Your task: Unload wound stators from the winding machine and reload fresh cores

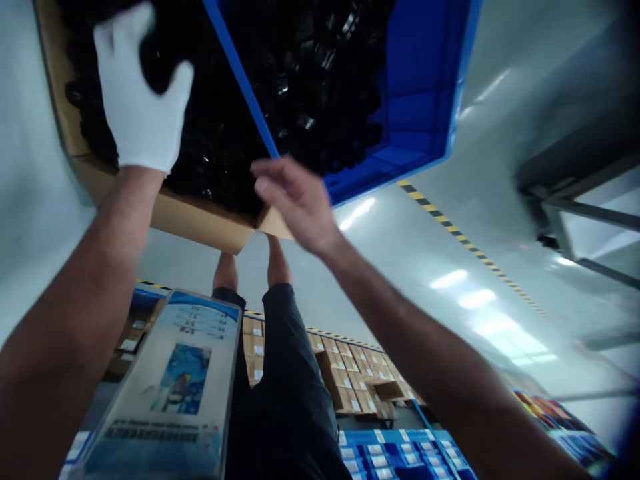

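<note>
While the gloved left hand [143, 93] hangs at 11 o'clock over the cardboard box [200, 223], thumb wide of its fingers, no item shows in its grip; contact with the black parts [215, 140] can't be confirmed. Bare right hand [303, 207], just above centre toward 12, by the corner where box and blue crate [420, 87] meet: fingers bent, thumb near them, can't tell if closed on anything or touching the rim. Black parts fill much of the box at 11 and pile in the crate at 12 to 1; single shapes too dark to tell.

Floor [500, 140] pale, glossy, light reflections at 3 to 4; yellow-black tape [455, 231] runs off toward 3. Blurred dark frame at 3. Badge [170, 387] at 7, dark shorts [295, 373] at 6. Stacked cartons [350, 373] at 5, blue bins [385, 457] below them.
</note>
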The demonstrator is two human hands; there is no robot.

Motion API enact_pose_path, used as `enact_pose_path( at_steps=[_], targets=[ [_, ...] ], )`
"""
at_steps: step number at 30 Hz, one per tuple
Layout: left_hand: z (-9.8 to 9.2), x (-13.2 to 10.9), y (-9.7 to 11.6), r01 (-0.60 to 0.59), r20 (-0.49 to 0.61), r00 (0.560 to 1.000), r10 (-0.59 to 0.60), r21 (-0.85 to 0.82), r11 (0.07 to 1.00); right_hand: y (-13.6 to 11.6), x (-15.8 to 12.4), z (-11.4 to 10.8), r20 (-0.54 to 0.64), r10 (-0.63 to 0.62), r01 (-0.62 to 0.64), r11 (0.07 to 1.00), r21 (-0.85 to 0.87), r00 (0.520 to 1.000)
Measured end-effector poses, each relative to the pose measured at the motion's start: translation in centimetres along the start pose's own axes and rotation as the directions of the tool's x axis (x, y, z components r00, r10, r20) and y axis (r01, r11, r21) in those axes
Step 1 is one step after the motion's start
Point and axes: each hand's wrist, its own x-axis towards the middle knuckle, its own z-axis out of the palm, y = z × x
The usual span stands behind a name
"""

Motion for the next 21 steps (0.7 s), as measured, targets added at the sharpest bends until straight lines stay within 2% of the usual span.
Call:
enact_pose_path(
  at_steps=[1,2,4,5,7,8,11,13,14,15,16,18,20,21],
  targets=[
    [0.3,-1.2,-3.2,0.073,-0.016,0.997,-0.072,0.018,0.997,2.9,-1.1,2.0,0.047,0.069,-0.069,0.998,-0.013,0.997],
    [0.7,-2.3,-6.5,0.178,0.009,0.984,-0.179,0.053,0.983,5.9,-1.7,3.7,0.041,0.142,-0.139,0.988,-0.063,0.989],
    [1.3,-3.9,-12.3,0.357,0.057,0.927,-0.370,0.164,0.920,11.3,-1.4,6.1,-0.090,0.236,-0.251,0.932,-0.261,0.968],
    [1.6,-4.3,-14.7,0.392,0.089,0.905,-0.417,0.210,0.896,13.4,-0.6,6.7,-0.187,0.263,-0.315,0.882,-0.352,0.946],
    [2.3,-4.3,-18.1,0.411,0.111,0.885,-0.451,0.264,0.872,16.2,1.5,7.1,-0.328,0.251,-0.391,0.778,-0.491,0.911],
    [2.7,-3.9,-19.0,0.412,0.120,0.883,-0.454,0.266,0.871,17.1,2.7,6.9,-0.372,0.223,-0.406,0.736,-0.542,0.901],
    [4.7,-2.0,-19.1,0.478,0.106,0.855,-0.508,0.220,0.850,18.7,6.3,5.9,-0.492,0.153,-0.463,0.647,-0.606,0.857],
    [6.4,-1.1,-17.7,0.562,0.047,0.814,-0.579,0.189,0.805,19.3,8.3,5.2,-0.596,0.150,-0.549,0.607,-0.575,0.789],
    [7.2,-0.9,-16.7,0.576,0.024,0.807,-0.590,0.189,0.796,19.6,9.1,5.0,-0.641,0.152,-0.590,0.589,-0.553,0.752],
    [7.8,-0.9,-15.6,0.559,0.013,0.819,-0.573,0.202,0.804,19.8,9.5,4.9,-0.667,0.149,-0.614,0.572,-0.544,0.730],
    [8.3,-1.2,-14.4,0.508,0.028,0.850,-0.526,0.221,0.832,19.8,9.6,4.8,-0.665,0.141,-0.615,0.556,-0.559,0.733],
    [8.8,-2.1,-12.1,0.307,0.149,0.926,-0.348,0.241,0.921,19.6,8.6,5.0,-0.574,0.132,-0.548,0.525,-0.651,0.808],
    [8.7,-3.1,-10.3,0.095,0.278,0.949,-0.152,0.207,0.974,19.0,6.5,5.0,-0.407,0.133,-0.413,0.519,-0.748,0.904],
    [8.6,-3.2,-9.8,0.045,0.288,0.952,-0.102,0.199,0.979,18.7,5.3,4.8,-0.345,0.129,-0.359,0.528,-0.770,0.930]
  ],
)
